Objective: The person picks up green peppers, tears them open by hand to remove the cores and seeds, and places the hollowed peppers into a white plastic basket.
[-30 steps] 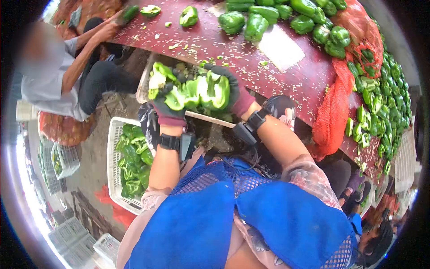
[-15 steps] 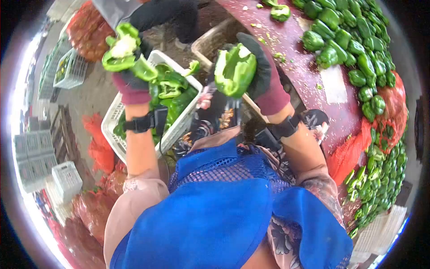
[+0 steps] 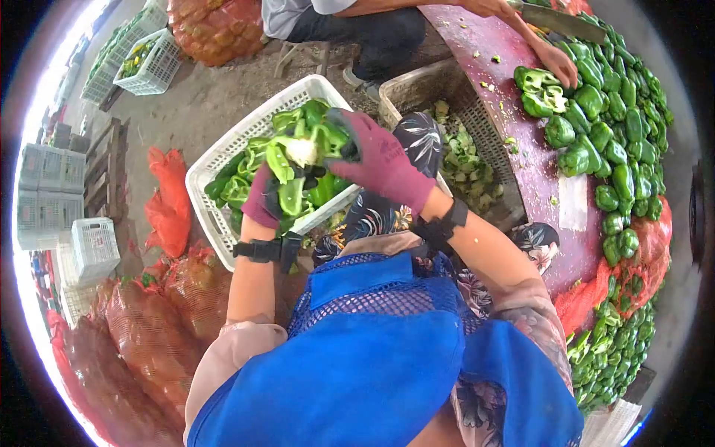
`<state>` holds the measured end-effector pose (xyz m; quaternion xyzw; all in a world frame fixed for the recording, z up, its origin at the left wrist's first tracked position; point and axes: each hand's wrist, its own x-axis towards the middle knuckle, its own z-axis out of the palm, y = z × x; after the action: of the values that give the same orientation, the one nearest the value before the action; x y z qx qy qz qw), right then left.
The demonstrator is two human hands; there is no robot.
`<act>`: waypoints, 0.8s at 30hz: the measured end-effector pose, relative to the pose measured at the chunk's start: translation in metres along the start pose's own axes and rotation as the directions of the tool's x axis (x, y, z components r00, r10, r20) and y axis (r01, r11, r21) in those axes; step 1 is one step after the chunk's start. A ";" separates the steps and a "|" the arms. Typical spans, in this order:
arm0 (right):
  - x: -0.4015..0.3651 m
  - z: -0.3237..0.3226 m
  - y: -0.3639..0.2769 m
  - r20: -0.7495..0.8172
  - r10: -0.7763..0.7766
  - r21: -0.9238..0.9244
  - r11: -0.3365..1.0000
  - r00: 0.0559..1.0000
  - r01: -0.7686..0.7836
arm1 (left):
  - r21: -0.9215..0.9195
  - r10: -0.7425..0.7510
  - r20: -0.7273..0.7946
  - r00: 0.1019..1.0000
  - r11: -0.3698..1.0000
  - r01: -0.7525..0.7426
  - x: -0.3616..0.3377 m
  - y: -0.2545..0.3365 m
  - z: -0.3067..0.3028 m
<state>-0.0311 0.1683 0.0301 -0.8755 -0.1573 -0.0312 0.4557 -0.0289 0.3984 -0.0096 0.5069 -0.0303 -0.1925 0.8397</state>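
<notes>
My two gloved hands are close together over a white plastic crate (image 3: 201,182) of cut green pepper pieces (image 3: 232,190). My left hand (image 3: 263,200) is closed round an opened green pepper (image 3: 290,195), whose pale seed core (image 3: 302,151) shows on top. Curled fingers of my right hand (image 3: 383,160) grip a green pepper piece (image 3: 333,139) beside that core. Dark palms and neighbouring pieces partly hide where each grip lies. Both gloves are maroon at the back and cuff.
A brown crate (image 3: 417,80) with pepper scraps stands between the white crate and the red table (image 3: 514,119). Whole green peppers (image 3: 596,149) are heaped on the table. A co-worker's hand (image 3: 557,63) touches cut peppers, near a large knife (image 3: 566,22). Filled net sacks (image 3: 145,328) lie left.
My hands, apart before with an opened pepper in the left and a hollow pepper piece in the right, have come together over the white crate. The view has shifted, showing the co-worker's hands.
</notes>
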 end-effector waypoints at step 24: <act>-0.042 -0.066 0.013 0.091 0.152 0.119 0.979 0.984 -0.163 | 0.246 -0.271 0.138 0.953 0.941 0.233 0.029 -0.012 0.097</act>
<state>-0.0616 0.0981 0.0501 -0.8553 -0.1074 0.0506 0.5044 -0.0289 0.3019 0.0229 0.5810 -0.0580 -0.3364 0.7389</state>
